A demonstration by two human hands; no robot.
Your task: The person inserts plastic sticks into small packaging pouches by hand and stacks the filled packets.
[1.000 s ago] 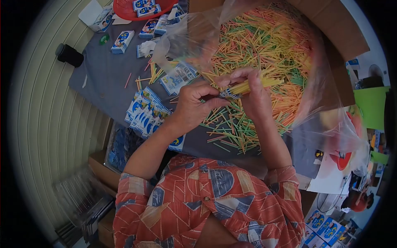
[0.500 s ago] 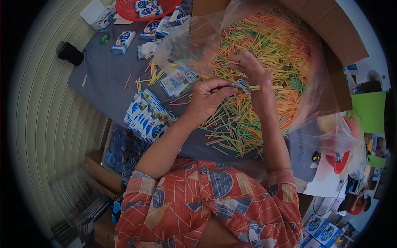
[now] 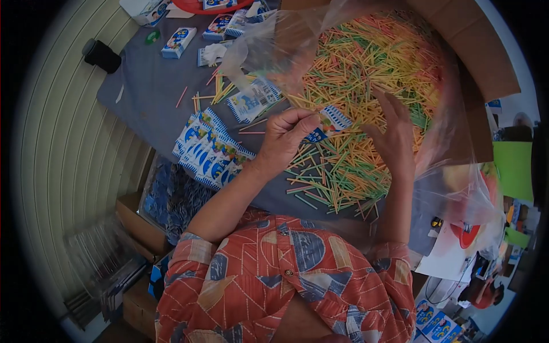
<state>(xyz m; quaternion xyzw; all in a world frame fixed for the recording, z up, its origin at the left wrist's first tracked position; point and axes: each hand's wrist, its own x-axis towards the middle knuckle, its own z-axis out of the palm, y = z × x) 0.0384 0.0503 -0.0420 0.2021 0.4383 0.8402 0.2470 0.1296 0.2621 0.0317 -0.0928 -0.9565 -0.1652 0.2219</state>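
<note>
Between the thumb and fingers of my left hand [image 3: 287, 137] is a small blue-and-white packet [image 3: 334, 120], held at its left end over the edge of the stick pile. My right hand [image 3: 393, 134] is apart from the packet, to its right, fingers spread above the heap of coloured sticks [image 3: 366, 74]. The sticks are yellow, green, orange and pink. A flat blue-and-white packet [image 3: 253, 100] lies left of my left hand. Below it, a row of overlapping packets [image 3: 209, 150] rests on the grey cloth.
Clear plastic sheeting [image 3: 260, 48] and a cardboard box [image 3: 486, 51] surround the sticks. Small boxes [image 3: 178, 43], a red basket [image 3: 200, 8] and a dark cylinder [image 3: 102, 56] are at the upper left. A person [image 3: 486, 294] is at the far right.
My right hand has moved right, away from the packet, and its fingers have opened. The yellow sticks at the packet's end no longer show there. The view has shifted slightly.
</note>
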